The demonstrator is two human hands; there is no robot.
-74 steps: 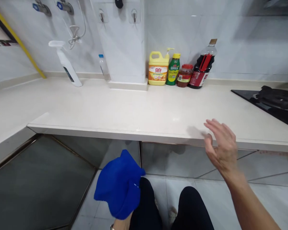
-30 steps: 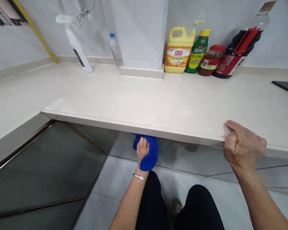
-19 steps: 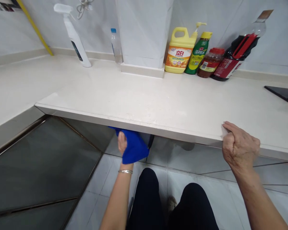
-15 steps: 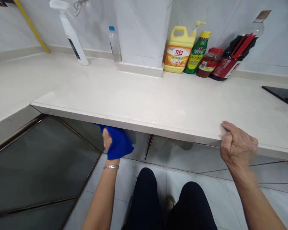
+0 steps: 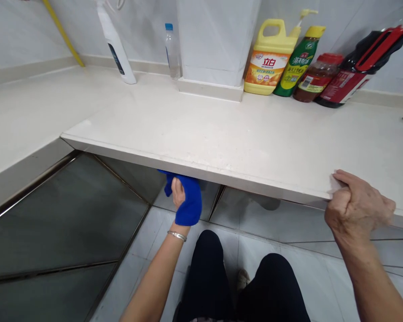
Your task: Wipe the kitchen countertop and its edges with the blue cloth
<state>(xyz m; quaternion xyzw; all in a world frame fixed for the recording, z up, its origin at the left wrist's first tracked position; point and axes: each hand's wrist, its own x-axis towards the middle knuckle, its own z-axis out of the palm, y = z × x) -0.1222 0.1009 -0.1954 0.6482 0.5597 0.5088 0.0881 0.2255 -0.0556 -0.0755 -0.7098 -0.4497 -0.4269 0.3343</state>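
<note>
Below the front lip of the white countertop (image 5: 275, 147), my left hand (image 5: 178, 193) is closed on a blue cloth (image 5: 190, 203). The cloth drapes over the hand and hides most of its fingers. It lies up against the top of the grey glossy cabinet front (image 5: 204, 197), just under the counter edge. My right hand (image 5: 359, 205) is wrapped over the counter's front edge at the right, with thumb and knuckles on top. Some of its fingers are hidden.
Along the wall stand a white spray bottle (image 5: 116, 44), a clear water bottle (image 5: 172, 53), a yellow detergent jug (image 5: 267, 62), a green sauce bottle (image 5: 297, 65), a red-lidded jar (image 5: 317, 80) and a large dark bottle (image 5: 349, 80). A tiled pillar (image 5: 218, 40) juts out.
The view has shifted, so the counter and bottles sit farther right. My left hand has slid slightly right along the cabinet with the cloth. My right hand keeps holding the counter edge.
</note>
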